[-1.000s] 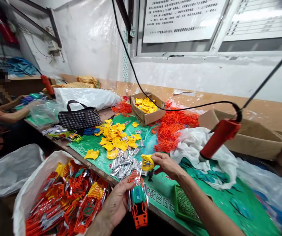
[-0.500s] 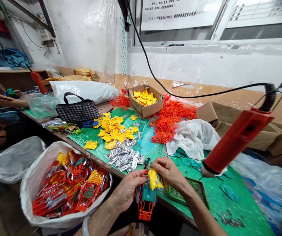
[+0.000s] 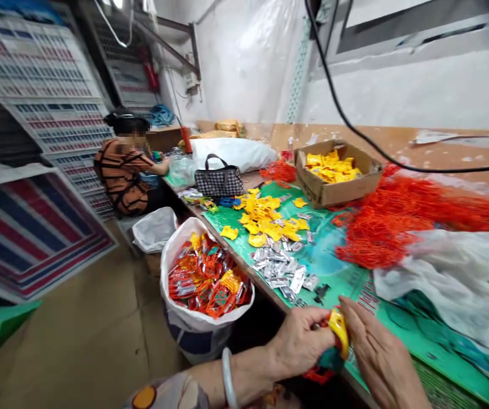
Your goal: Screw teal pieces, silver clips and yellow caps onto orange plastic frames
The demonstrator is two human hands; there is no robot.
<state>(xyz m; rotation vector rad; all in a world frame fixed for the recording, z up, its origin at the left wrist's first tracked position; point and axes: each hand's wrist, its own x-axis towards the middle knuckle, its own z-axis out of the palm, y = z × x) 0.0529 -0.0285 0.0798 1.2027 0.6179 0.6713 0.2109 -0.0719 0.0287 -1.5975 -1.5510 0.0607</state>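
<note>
My left hand (image 3: 299, 343) is closed around a toy car body (image 3: 327, 364) of orange and teal plastic, held at the near edge of the bench. My right hand (image 3: 374, 355) presses a yellow plastic piece (image 3: 338, 328) onto the top of that body, fingers laid along it. A pale bangle (image 3: 228, 376) sits on my left wrist. Just beyond the hands lie several silver parts (image 3: 284, 267) and loose yellow pieces (image 3: 265, 218) on the green mat (image 3: 325, 255).
A white sack (image 3: 207, 287) of assembled orange toys stands by the bench. A cardboard box (image 3: 333, 176) holds yellow pieces; orange frames (image 3: 397, 224) pile at the right beside white plastic bags (image 3: 461, 281). A checked handbag (image 3: 219, 180) sits further back. Another person (image 3: 122, 165) sits at the far end.
The view has swung left and down, so the red hanging tool is out of sight. My hands have dropped to the bench edge, with the yellow piece now set on the toy body.
</note>
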